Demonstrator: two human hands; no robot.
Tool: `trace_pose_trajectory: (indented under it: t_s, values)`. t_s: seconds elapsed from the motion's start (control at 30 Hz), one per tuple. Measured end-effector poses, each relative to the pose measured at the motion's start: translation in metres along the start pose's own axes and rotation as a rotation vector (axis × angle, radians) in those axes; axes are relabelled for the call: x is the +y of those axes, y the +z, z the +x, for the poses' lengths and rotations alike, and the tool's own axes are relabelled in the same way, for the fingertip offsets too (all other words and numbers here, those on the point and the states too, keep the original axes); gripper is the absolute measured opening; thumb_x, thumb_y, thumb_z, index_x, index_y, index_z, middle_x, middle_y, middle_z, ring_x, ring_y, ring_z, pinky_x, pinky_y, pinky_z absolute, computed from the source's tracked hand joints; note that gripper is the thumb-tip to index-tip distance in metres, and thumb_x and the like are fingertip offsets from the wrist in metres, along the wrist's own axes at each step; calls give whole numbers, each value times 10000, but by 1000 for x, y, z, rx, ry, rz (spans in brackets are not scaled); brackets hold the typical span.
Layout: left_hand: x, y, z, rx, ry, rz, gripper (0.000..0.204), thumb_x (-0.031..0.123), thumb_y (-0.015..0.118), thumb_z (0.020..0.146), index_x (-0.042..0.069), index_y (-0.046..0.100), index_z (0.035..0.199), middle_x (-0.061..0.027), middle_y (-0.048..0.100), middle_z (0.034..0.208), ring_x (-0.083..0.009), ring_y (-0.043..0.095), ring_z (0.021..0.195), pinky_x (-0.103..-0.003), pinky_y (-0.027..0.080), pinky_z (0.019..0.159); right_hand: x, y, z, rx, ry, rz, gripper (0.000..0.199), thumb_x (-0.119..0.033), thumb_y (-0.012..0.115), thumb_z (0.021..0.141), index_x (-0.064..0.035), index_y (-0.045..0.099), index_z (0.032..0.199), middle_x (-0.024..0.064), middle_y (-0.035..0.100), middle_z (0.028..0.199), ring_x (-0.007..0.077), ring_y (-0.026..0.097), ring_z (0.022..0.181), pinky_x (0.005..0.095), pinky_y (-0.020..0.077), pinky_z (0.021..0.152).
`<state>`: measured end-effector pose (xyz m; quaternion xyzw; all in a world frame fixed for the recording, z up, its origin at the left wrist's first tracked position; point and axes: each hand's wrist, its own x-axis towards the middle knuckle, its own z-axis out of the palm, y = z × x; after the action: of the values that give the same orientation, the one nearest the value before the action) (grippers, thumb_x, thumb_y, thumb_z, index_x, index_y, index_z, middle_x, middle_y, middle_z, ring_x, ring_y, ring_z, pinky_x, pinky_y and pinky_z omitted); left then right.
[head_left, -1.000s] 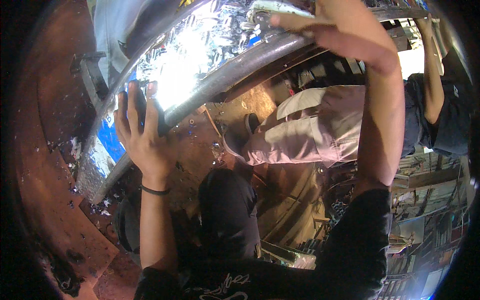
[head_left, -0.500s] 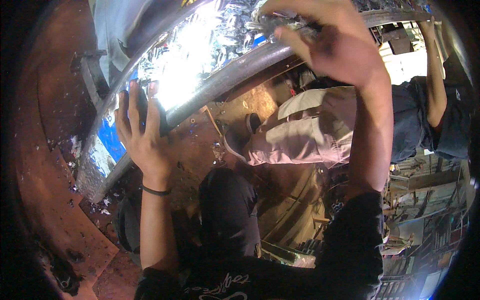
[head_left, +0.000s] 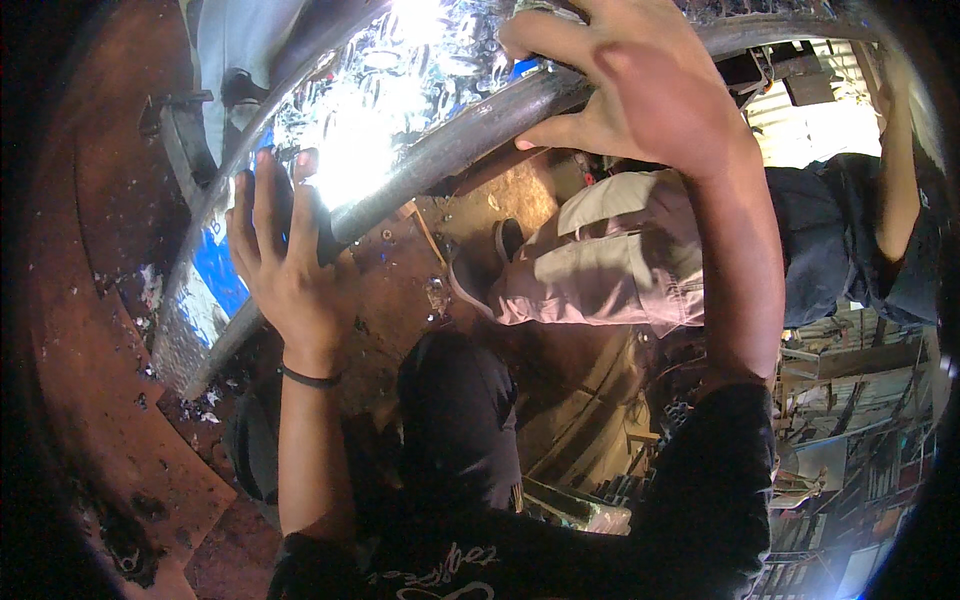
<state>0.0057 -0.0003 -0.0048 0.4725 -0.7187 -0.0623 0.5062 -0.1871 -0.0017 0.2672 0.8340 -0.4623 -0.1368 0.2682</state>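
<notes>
A large tray-like worktop with a thick, dark rounded rim curves across the top. On it lies a heap of small, shiny, clear or metallic pieces, partly washed out by glare; their kind cannot be made out. My left hand lies over the rim with its fingers spread, tips at the edge of the bright area. My right hand straddles the rim farther right. Its thumb hangs on the near side, its index finger reaches over the pieces, and its other fingers are mostly hidden. Nothing shows between thumb and index finger.
A blue and white printed patch shows on the worktop at left. Another person in light trousers and a dark top is at the right, an arm near the rim. Scraps litter the brown floor. Pale cloth hangs beyond the worktop.
My right hand has come down from over the pieces onto the rim, its thumb dropping to the near side. My left hand has barely moved. The other person's arm has shifted slightly right.
</notes>
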Motion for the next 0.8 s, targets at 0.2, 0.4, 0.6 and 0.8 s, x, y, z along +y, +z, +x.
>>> trace_pose_trajectory:
  t_s: [0.2, 0.4, 0.6, 0.8]
  values:
    - [5, 1, 4, 24, -5, -12, 892, -39, 687, 606, 179, 587, 1466, -126, 488, 1575, -379, 417, 1461, -509, 329, 1208, 13, -20, -6, 102, -166, 282, 275, -300, 765, 889, -78, 665, 1018, 150, 675, 1157, 295, 617, 1189, 504, 428, 1080]
    - [10, 3, 5, 46, 13, -48, 826, -34, 691, 655, 160, 597, 1452, -131, 507, 1559, -385, 440, 1444, -512, 344, 1199, 18, -46, 12, -60, -298, 182, 23, 26, 646, 846, 4, 651, 850, 115, 640, 897, 273, 672, 877, 386, 557, 740]
    - [6, 1, 8, 93, 35, -23, 753, -18, 700, 717, 160, 603, 1442, -144, 537, 1525, -396, 472, 1412, -503, 374, 1182, -3, -33, 21, -160, -195, -66, 133, 43, 551, 925, 25, 602, 804, 152, 619, 915, 268, 649, 881, 387, 566, 773]
    - [5, 7, 3, 63, 35, -36, 852, -22, 685, 670, 200, 568, 1484, -133, 521, 1543, -390, 462, 1419, -507, 359, 1190, -10, -36, 7, -293, 21, 60, 142, -2, 425, 997, 54, 555, 983, 150, 580, 1040, 227, 598, 916, 336, 539, 803]
